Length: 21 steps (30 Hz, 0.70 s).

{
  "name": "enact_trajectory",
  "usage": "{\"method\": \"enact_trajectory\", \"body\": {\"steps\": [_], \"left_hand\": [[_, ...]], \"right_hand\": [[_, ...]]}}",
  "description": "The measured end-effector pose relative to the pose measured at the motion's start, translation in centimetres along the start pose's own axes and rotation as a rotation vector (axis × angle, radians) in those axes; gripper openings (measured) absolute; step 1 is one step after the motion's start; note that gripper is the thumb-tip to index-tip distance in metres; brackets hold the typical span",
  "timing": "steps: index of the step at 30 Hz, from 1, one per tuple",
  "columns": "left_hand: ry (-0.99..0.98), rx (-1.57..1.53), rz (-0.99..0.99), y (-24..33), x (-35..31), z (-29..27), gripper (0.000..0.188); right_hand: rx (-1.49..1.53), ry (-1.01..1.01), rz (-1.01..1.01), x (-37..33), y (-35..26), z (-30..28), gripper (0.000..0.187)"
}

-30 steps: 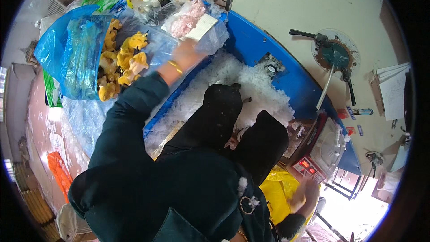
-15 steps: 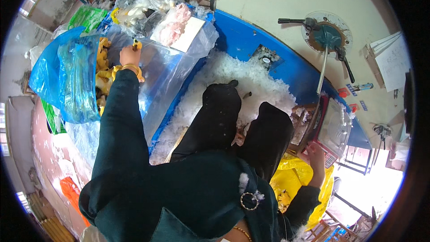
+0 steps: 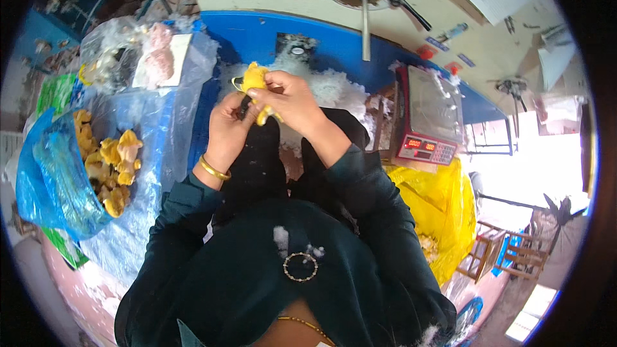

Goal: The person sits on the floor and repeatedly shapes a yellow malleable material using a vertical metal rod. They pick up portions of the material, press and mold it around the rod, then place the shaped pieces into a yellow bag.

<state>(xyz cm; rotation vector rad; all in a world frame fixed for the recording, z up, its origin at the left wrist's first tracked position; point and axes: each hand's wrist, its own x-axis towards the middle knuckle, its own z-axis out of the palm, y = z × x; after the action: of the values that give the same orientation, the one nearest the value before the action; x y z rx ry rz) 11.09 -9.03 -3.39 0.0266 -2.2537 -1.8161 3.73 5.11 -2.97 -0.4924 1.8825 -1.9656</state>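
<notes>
Over my lap, both hands hold a small yellow plush toy (image 3: 254,78) with a dark patch and a pale loop at its side. My left hand (image 3: 226,123), a gold bangle on its wrist, grips the toy's lower left side with bent fingers. Pressed against it from the right, my right hand (image 3: 294,101) pinches the toy between thumb and fingers. Part of the toy is hidden behind the fingers. More yellow plush pieces (image 3: 106,159) lie at the left in the mouth of a blue plastic bag (image 3: 54,170).
White fluffy stuffing (image 3: 344,93) lies beyond my knees, against a blue panel (image 3: 238,35). A metal tube (image 3: 366,26) with levered fittings is at the tabletop. To the right are a red digital scale (image 3: 418,144) and a yellow bag (image 3: 443,209). Pink fluff (image 3: 159,54) lies far left.
My left hand has come from the blue bag to above my lap, now with the plush toy. My right hand has left the scale and joined it. The view has swung right.
</notes>
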Motion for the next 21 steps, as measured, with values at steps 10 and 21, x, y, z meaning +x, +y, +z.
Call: {"method": "enact_trajectory", "body": {"steps": [10,21], "left_hand": [[-0.681,0.076,-0.107,6.9,5.3,2.7,0.016],[-0.99,-0.357,-0.302,5.0,8.0,8.1,0.017]], "right_hand": [[-0.613,-0.314,-0.252,-5.8,-5.6,-9.9,0.014],[-0.86,-0.001,-0.289,-7.1,-6.1,-15.8,0.015]]}}
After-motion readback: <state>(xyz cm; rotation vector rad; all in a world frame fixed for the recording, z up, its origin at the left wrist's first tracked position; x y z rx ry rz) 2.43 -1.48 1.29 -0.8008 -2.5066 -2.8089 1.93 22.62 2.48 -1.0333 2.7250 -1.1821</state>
